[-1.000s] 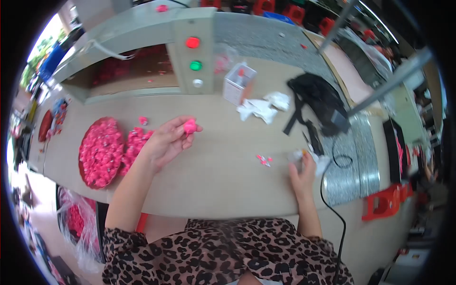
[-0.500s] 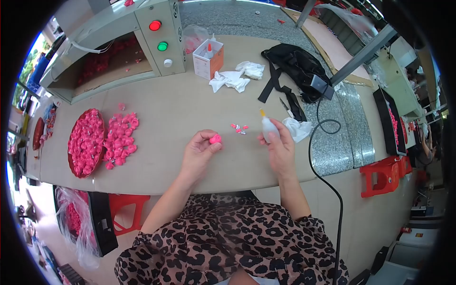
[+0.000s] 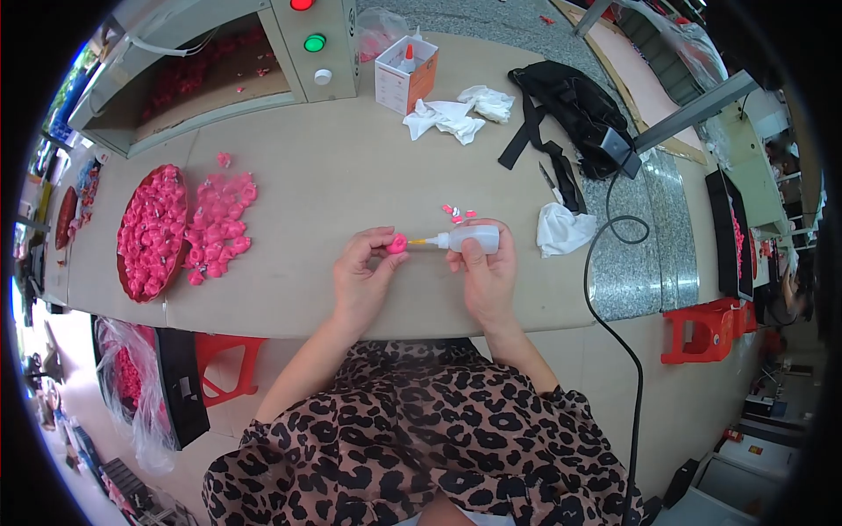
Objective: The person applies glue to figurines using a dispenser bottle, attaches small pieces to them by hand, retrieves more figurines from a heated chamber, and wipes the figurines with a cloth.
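Note:
Between the fingertips of my left hand (image 3: 361, 273) is a small round pink piece (image 3: 397, 244), its exact kind too small to tell. My right hand (image 3: 488, 280) grips a white squeeze bottle (image 3: 474, 238) lying sideways, with its thin yellow tip (image 3: 424, 242) pointing left. The tip is at the pink piece, touching or nearly so. Just beyond the bottle lie several tiny pink and silvery bits (image 3: 457, 213) on the table (image 3: 333, 167). Over to the left, a red tray (image 3: 124, 263) is heaped with similar pink pieces, and a loose pile (image 3: 217, 223) of them lies beside it.
A grey machine (image 3: 329, 53) with lit buttons stands at the back left. Behind my hands are a small box (image 3: 395, 83) holding a bottle, crumpled tissues (image 3: 452, 118) and a black bag (image 3: 574, 114). A black cable (image 3: 614, 326) hangs down on the right, near a white cloth (image 3: 564, 230).
My right hand has tipped the bottle from upright to sideways and brought it left to the pink piece. My left hand still holds the piece. The whole view has shifted slightly.

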A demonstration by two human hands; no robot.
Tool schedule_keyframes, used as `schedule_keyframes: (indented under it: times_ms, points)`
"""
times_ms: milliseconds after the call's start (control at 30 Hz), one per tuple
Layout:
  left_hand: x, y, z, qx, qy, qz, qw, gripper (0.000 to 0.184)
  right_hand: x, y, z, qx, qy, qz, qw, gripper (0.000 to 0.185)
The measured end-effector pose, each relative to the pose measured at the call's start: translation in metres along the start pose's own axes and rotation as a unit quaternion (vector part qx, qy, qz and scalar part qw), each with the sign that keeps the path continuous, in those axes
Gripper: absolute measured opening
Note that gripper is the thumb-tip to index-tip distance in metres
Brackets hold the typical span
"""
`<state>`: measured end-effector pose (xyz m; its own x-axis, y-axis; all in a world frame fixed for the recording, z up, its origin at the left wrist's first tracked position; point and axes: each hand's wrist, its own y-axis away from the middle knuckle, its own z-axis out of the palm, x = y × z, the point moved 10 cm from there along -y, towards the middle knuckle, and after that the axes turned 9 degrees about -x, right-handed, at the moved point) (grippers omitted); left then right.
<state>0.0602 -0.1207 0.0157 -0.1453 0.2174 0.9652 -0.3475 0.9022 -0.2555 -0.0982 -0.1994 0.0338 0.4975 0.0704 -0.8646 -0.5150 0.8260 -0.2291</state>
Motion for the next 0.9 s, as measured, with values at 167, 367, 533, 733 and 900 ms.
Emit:
schedule_keyframes:
  times_ms: [167,367,533,733,900]
  points:
    - [0.000,0.000,-0.001,-0.001,-0.010,0.004,1.000,0.022,-0.010,0.011,0.010,-0.014,0.129,-0.080,0.988,0.026]
    - [0.005,0.000,-0.003,0.031,-0.023,0.016,0.999,0.018,-0.012,0.015,0.014,-0.028,0.196,-0.114,0.973,0.028]
    - [0.004,0.000,-0.002,0.028,-0.017,0.013,0.999,0.018,-0.010,0.016,0.016,-0.047,0.224,-0.116,0.967,0.026]
    - [0.003,0.001,0.001,-0.004,-0.031,0.009,0.999,0.023,-0.010,0.017,0.014,-0.032,0.240,-0.132,0.961,0.027]
    - [0.007,0.001,0.001,0.002,-0.051,0.014,0.999,0.022,-0.010,0.018,0.015,-0.035,0.237,-0.134,0.961,0.028]
